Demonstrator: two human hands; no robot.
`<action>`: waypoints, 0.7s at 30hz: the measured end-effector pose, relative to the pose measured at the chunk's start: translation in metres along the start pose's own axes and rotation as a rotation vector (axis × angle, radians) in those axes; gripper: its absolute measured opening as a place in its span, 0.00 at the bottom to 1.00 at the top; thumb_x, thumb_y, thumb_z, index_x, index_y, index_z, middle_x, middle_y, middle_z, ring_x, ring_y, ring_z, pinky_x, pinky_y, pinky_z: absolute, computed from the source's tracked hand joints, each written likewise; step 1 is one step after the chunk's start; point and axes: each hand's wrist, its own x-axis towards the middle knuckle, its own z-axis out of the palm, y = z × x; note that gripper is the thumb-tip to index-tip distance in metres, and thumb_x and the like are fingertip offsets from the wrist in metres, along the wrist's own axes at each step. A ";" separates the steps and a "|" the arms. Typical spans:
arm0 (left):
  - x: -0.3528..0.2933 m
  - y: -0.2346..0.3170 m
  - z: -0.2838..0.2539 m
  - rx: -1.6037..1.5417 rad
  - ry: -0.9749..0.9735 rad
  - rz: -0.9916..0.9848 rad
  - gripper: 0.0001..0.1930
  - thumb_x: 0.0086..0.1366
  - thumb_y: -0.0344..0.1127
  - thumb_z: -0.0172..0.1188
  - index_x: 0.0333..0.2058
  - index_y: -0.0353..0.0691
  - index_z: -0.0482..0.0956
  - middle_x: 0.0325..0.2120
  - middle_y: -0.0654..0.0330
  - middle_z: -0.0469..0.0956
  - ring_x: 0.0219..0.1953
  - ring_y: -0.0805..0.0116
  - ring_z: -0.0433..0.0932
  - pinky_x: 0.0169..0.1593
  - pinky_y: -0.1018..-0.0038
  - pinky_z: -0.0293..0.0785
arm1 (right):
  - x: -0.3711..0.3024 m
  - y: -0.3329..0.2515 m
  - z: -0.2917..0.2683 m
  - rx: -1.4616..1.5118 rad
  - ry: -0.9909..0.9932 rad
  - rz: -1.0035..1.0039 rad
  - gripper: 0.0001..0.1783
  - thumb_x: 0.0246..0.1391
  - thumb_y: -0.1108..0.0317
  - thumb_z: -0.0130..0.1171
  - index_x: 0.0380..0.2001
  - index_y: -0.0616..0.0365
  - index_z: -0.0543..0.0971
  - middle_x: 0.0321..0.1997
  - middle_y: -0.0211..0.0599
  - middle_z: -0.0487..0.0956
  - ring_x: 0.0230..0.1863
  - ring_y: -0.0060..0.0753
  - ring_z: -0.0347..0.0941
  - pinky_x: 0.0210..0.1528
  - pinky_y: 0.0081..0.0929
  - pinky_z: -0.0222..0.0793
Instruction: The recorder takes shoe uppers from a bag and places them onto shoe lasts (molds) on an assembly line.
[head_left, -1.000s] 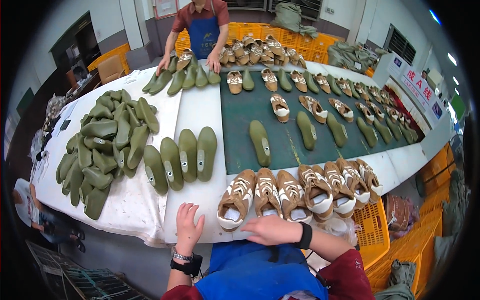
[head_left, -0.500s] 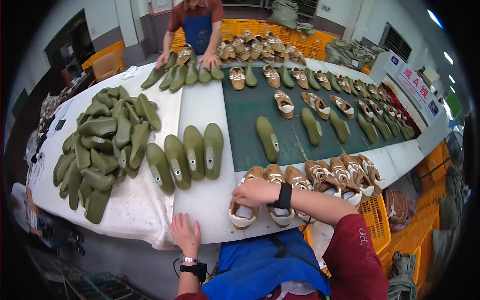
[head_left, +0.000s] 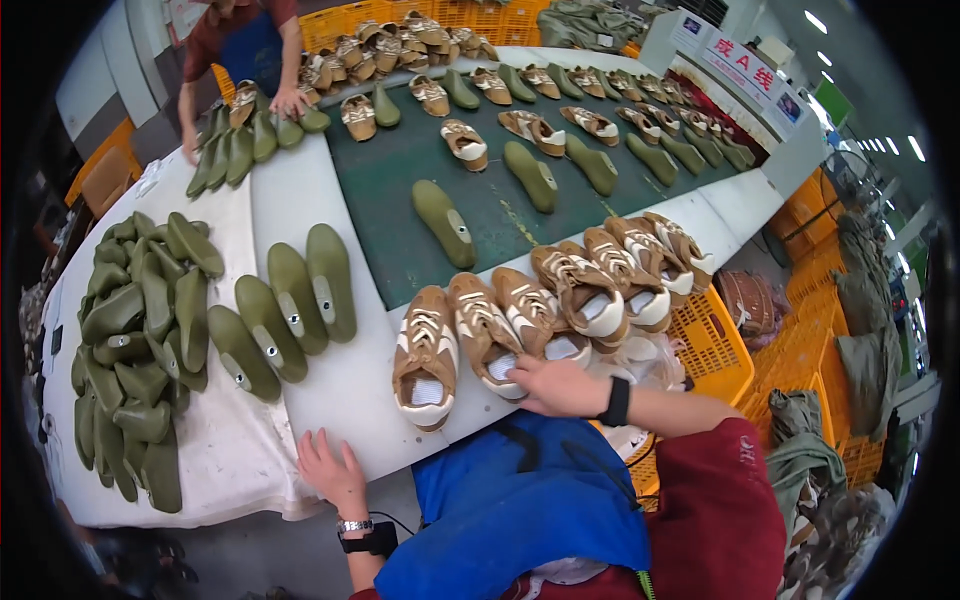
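Observation:
My left hand (head_left: 328,474) lies on the front edge of the white tabletop, fingers spread and nothing in them. Along the same edge stands a row of brown and white lace-up sneakers, heels toward me. My right hand (head_left: 562,388) has its fingers bent together at the heel of the second sneaker (head_left: 484,325) from the left, close beside the third sneaker (head_left: 538,312); the hand hides part of that heel. The leftmost sneaker (head_left: 425,350) is untouched, its pale insole showing. Several green shoe lasts (head_left: 287,297) stand in a row left of the sneakers.
A heap of green lasts (head_left: 140,330) covers the left of the table. Lasts and sneakers line a dark green belt (head_left: 372,180). A co-worker's hand (head_left: 290,102) touches lasts at the far left. Orange crates (head_left: 715,335) stand at the right, below the table edge.
My right hand has gone from the leftmost sneaker's opening to the heel of the second one. My left hand stays at the table edge. The view has turned rightward.

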 end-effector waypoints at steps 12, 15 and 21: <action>0.007 0.008 0.010 -0.228 -0.136 0.057 0.19 0.51 0.34 0.56 0.43 0.39 0.69 0.48 0.51 0.64 0.54 0.52 0.60 0.56 0.53 0.50 | 0.077 0.003 -0.109 0.673 0.397 0.054 0.17 0.46 0.66 0.58 0.38 0.63 0.71 0.28 0.36 0.74 0.31 0.22 0.72 0.32 0.21 0.68; 0.015 0.014 0.008 -0.213 -0.142 0.029 0.19 0.51 0.34 0.56 0.43 0.39 0.69 0.48 0.52 0.64 0.54 0.52 0.60 0.56 0.52 0.50 | 0.143 0.022 -0.145 0.434 0.526 0.018 0.18 0.43 0.63 0.58 0.37 0.61 0.72 0.31 0.44 0.77 0.31 0.40 0.75 0.34 0.29 0.69; 0.016 0.013 0.003 -0.187 -0.163 -0.042 0.19 0.50 0.34 0.57 0.42 0.39 0.69 0.46 0.52 0.66 0.52 0.51 0.61 0.56 0.52 0.50 | 0.314 0.074 -0.124 0.391 0.469 0.063 0.23 0.40 0.58 0.59 0.38 0.60 0.74 0.37 0.50 0.76 0.40 0.47 0.73 0.43 0.35 0.68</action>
